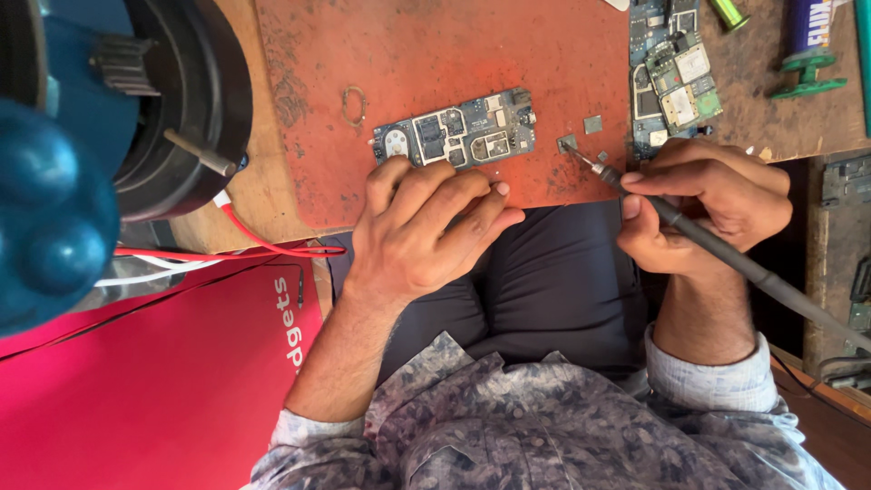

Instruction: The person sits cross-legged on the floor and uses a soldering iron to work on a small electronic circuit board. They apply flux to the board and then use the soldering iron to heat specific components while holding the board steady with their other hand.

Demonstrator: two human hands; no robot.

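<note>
My left hand (426,222) rests loosely below the board (456,138), which lies crosswise; my right hand (708,204) clamps the iron (726,254), tip at a small shield (568,142) right of it.

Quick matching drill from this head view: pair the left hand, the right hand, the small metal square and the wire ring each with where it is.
Things:
1. left hand
2. right hand
3. small metal square
4. wire ring

Places:
A. lying alone on the red mat, left of the circuit board
B. gripping the soldering iron
C. at the soldering iron's tip
D. fingers resting at the near edge of the circuit board

Pairs: 1-D, 2-B, 3-C, 4-A
</note>
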